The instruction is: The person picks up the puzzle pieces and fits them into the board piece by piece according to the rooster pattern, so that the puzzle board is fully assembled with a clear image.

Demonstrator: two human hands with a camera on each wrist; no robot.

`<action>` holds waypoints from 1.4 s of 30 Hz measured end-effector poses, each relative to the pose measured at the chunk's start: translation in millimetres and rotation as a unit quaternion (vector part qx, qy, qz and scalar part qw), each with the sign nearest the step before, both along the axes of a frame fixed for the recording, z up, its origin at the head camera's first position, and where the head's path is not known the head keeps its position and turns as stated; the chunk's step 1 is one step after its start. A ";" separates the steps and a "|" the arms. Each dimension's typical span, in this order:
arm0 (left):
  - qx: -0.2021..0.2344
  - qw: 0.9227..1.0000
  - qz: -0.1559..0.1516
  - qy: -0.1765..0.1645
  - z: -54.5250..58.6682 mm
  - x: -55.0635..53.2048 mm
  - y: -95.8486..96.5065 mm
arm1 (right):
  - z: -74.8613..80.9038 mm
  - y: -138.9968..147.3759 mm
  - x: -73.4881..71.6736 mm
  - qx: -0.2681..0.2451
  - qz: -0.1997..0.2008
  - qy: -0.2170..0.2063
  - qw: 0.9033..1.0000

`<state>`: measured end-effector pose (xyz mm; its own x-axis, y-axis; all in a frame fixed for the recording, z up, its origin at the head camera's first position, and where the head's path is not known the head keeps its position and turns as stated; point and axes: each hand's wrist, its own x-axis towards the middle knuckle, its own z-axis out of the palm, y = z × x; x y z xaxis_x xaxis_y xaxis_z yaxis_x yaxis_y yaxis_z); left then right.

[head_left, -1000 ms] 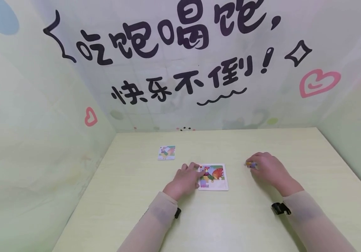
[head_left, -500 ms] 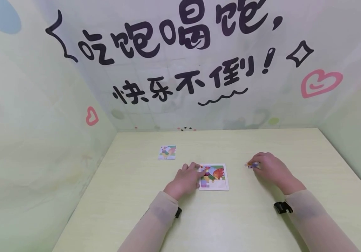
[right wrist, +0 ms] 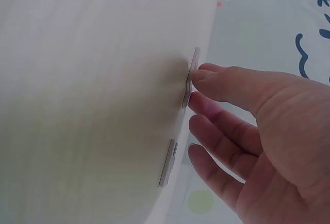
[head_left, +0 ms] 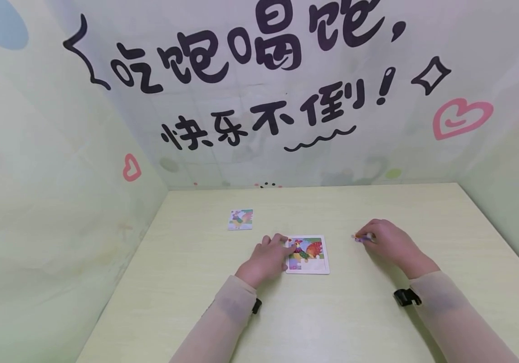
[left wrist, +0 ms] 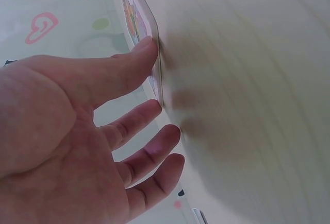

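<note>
A white-framed jigsaw puzzle board [head_left: 316, 269] with a rooster picture lies on the table, its lower right part bare white. My left hand [head_left: 264, 259] rests at the board's left edge, one finger on the picture. In the left wrist view, the thumb [left wrist: 139, 56] presses on the board's rim and the other fingers are loosely extended. To the right of the board, my right hand [head_left: 388, 244] pinches a small colourful puzzle piece [head_left: 358, 238] close to the tabletop. Below those fingers in the right wrist view, another puzzle piece [right wrist: 167, 163] appears edge-on.
A small square card [head_left: 240, 220] with a paler rooster picture lies farther back, left of the board. The pale wooden table [head_left: 305, 322] meets printed cloth walls [head_left: 60, 201] at the back and sides.
The piece at my right fingertips has turned slightly; its visible colours have shifted from orange and yellow toward purple. My left hand and the board stay in place.
</note>
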<state>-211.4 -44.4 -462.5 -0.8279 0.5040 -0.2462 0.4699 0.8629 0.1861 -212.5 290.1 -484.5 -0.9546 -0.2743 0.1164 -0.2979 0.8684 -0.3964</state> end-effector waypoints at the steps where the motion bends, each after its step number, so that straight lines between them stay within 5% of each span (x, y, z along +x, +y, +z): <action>1: 0.000 1.000 0.000 0.000 -0.5 -0.2 0.0 | 0.1 0.1 0.1 0.000 -0.002 -0.002 1.000; 33: 0.003 1.000 -0.004 0.008 -4.0 -1.5 -2.0 | 3.4 -12.2 6.9 -0.045 -0.024 -0.030 0.998; 42: -0.001 1.000 -0.006 0.010 -3.8 -1.8 -1.7 | 5.6 -20.8 6.8 -0.035 -0.001 -0.024 0.999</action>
<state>-213.2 -46.2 -466.3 -0.8266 0.5137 -0.2297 0.4840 0.8573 0.1754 -205.7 269.3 -478.9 -0.9601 -0.2649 0.0897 -0.2754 0.8390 -0.4693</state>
